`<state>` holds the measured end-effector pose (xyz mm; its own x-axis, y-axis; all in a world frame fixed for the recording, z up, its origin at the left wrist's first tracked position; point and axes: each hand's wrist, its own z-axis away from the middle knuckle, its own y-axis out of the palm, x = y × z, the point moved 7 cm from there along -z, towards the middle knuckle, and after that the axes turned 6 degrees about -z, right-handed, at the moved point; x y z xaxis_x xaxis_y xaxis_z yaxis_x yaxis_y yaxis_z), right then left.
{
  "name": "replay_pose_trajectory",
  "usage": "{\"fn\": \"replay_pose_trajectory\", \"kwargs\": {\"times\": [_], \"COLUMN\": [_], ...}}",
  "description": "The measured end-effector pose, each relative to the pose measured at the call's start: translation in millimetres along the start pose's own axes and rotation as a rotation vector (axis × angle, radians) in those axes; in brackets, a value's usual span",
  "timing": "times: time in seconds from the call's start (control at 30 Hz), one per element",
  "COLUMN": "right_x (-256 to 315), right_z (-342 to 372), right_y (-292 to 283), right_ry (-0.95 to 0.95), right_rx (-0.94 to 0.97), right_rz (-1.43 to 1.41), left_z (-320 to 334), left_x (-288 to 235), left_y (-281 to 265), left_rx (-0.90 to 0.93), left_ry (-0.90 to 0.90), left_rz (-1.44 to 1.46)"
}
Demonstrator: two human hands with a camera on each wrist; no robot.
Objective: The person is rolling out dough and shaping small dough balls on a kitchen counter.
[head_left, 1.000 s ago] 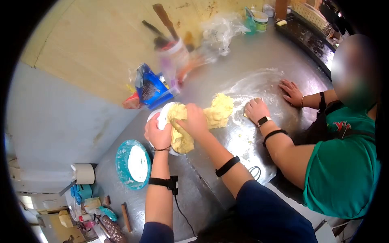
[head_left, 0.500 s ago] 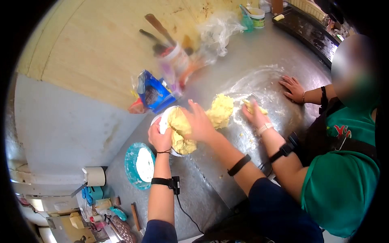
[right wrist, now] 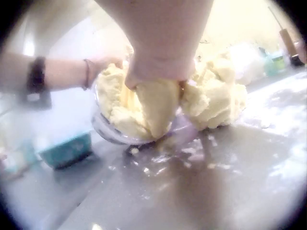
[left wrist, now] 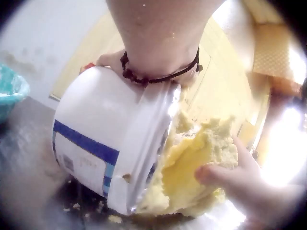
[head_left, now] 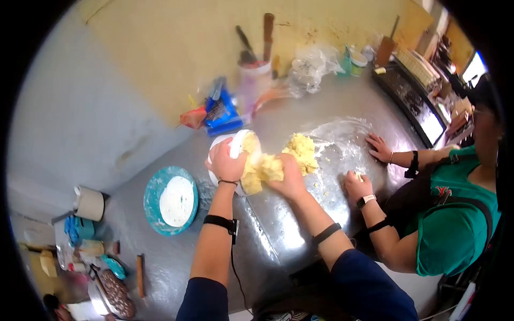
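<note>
A white plastic tub (left wrist: 91, 110) lies tipped on its side on the steel table, its mouth facing right. My left hand (head_left: 227, 163) grips it over the upper side near the rim. Yellow dough (head_left: 250, 183) bulges out of the mouth. With fingers and thumb, my right hand (head_left: 293, 179) holds a torn chunk of the dough (left wrist: 223, 141) at the tub's opening; part of its grip is hidden in the right wrist view. Just right of that hand, a second lump of dough (head_left: 302, 152) rests on the table.
A teal bowl (head_left: 150, 206) of white powder stands left of the tub. Behind are a blue packet (head_left: 220, 111), a utensil holder (head_left: 254, 80) and a plastic bag (head_left: 313, 69). At right, another person's hands (head_left: 379, 148) are on the table, one with a bit of dough.
My right hand has gone from lying over the dough at the mouth to gripping a chunk and drawing it rightward. My left hand has shifted further over the tub. The head view has turned.
</note>
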<state>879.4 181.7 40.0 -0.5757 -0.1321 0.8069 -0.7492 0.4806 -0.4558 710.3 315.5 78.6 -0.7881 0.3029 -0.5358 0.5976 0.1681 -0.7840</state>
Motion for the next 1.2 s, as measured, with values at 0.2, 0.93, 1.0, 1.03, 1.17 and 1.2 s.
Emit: {"fn": "replay_pose_trajectory", "kwargs": {"times": [0.2,0.93,1.0,1.03,1.17,1.2], "right_x": [-48.8,-25.9,-30.2,-33.1,-48.1,-46.6], "right_z": [-37.9,-51.3,-47.6,-49.6,-68.2,-67.5], "right_y": [-47.1,5.1,26.1,37.7,69.8,68.7], "right_ry": [0.276,0.105,0.154,0.177,0.26,0.247], "right_rx": [-0.071,0.375,0.303,0.264,0.206,0.19], "right_rz": [-0.194,-0.606,-0.578,-0.563,-0.622,-0.595], "left_z": [4.3,-6.9,-8.0,-7.5,-4.8,-4.2], "left_x": [-2.7,-28.5,-27.4,-24.7,-14.5,-20.9], "left_y": [-5.9,12.7,13.4,13.7,12.4,6.3], "left_rx": [0.003,-0.027,-0.03,-0.032,-0.017,0.005], "left_ry": [0.019,-0.003,0.002,0.015,0.098,0.074], "left_rz": [-0.014,0.004,0.012,0.011,0.121,0.11]}}
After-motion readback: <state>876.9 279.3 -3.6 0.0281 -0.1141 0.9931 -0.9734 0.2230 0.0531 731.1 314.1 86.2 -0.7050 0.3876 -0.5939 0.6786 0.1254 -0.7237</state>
